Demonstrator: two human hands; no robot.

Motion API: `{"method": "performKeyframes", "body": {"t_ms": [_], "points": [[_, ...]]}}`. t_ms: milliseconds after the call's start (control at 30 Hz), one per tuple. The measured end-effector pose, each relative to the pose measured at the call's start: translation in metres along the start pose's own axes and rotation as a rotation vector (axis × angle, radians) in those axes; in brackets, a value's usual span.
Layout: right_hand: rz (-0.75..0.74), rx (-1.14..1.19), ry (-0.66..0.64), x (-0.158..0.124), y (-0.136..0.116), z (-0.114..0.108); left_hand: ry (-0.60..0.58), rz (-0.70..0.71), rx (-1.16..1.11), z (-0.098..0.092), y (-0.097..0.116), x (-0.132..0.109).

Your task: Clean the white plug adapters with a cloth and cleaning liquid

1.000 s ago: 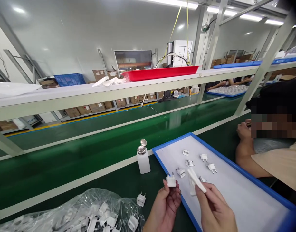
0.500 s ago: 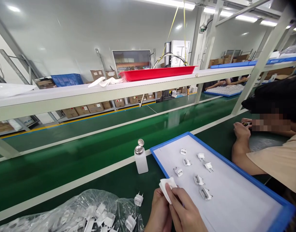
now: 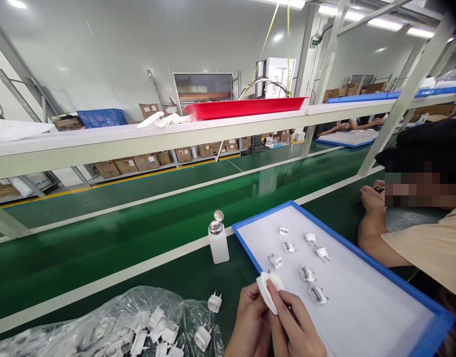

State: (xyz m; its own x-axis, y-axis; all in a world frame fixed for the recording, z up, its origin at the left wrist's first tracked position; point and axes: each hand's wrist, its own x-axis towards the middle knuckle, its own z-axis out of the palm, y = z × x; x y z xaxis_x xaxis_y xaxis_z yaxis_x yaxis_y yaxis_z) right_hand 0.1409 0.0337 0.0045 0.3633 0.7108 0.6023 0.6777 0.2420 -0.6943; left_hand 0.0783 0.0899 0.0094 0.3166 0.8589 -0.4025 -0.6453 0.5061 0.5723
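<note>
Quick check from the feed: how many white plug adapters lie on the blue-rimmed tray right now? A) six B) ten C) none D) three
A: six white plug adapters lie loose on the tray, just beyond the hands, where the right hand presses a white wipe against the left hand.

Bright overhead strips, wide-angle edge warp.
</note>
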Motion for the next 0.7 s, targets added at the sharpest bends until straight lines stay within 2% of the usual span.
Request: {"method": "performKeyframes", "body": {"t_ms": [200,267,367,467,600,700], "points": [[0.129,0.046,-0.001,0.009,0.002,-0.004,-0.218,0.049,-0.035,0.003,0.004,-0.004],[0.207,0.113,-0.072,0.018,0.006,-0.009,-0.189,0.034,-0.113,0.002,0.003,-0.003],[0.364,0.252,-0.268,0.034,0.014,-0.018,-0.055,-0.038,-0.253,-0.001,0.0,0.003],[0.481,0.269,-0.29,0.041,0.017,-0.024,-0.011,-0.111,-0.311,-0.003,-0.004,0.005],[0.403,0.186,-0.235,0.031,0.002,-0.015,-0.071,-0.083,-0.191,-0.001,-0.004,0.0],[0.366,0.243,-0.247,0.021,-0.011,-0.007,-0.139,0.002,-0.008,0.0,-0.001,-0.001]]}}
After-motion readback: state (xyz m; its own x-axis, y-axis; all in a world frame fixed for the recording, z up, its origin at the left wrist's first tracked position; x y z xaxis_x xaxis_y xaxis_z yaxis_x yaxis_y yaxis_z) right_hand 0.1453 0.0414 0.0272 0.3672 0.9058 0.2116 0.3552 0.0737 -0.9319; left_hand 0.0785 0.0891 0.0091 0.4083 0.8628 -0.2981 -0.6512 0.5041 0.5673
